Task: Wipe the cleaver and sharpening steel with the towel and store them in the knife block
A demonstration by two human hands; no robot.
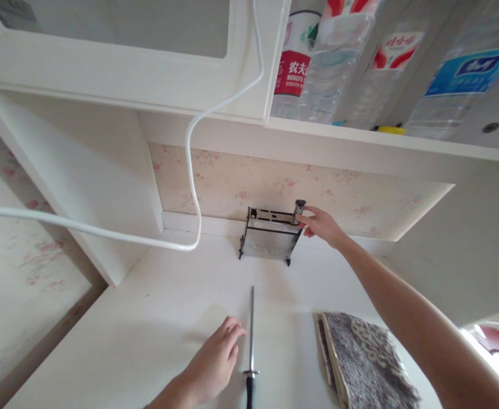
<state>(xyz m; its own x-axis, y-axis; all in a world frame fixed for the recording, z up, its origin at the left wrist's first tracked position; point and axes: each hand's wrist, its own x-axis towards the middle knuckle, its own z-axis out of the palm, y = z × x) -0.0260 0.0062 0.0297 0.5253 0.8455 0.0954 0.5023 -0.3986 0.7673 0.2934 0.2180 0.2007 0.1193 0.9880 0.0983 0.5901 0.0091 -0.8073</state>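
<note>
My right hand [323, 226] reaches to the back of the white counter, its fingers and thumb on the dark handle of a knife [298, 211]. That handle sticks up at the right end of a black-framed knife rack [274, 217] with clear sides; I cannot make out a blade. In the foreground my left hand [213, 363] hovers with loosely bent fingers and nothing in it. Just right of its fingertips a sharpening steel [252, 329] lies on the counter, metal rod pointing away and black handle towards me, partly cut off by the lower picture edge.
A folded grey-brown patterned cloth [364, 363] lies under my right forearm. A white cable [192, 165] hangs from above and loops across to the left. Overhead, a white cabinet [147, 85] and a shelf with several water bottles [335, 68] jut out. Flowered wallpaper [241, 176] covers the back wall.
</note>
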